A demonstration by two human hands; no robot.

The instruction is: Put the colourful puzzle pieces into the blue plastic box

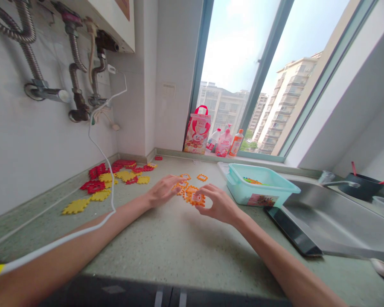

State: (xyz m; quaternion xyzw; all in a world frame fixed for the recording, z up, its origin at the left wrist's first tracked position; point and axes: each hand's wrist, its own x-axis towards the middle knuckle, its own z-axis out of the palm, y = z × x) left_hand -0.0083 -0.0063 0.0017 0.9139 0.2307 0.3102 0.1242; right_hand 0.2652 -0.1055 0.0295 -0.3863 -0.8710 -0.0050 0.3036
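Observation:
My right hand (220, 204) pinches an orange interlocking puzzle tile (196, 198) with notched edges between thumb and fingers, just above the counter. My left hand (165, 190) is on the other side, its fingers stretched out over more orange pieces (180, 188). Whether those fingertips touch the pieces I cannot tell. A single orange piece (202, 177) lies a little farther back, apart from the others. Part of the orange group is hidden behind my fingers.
Yellow pieces (76, 207) and red pieces (96, 186) lie at the left by the wall. A white cable (97, 145) hangs across my left arm. At the right stand a turquoise basin (259, 186), a dark phone-like slab (292, 232) and the sink (339, 228). Bottles (224, 143) line the windowsill.

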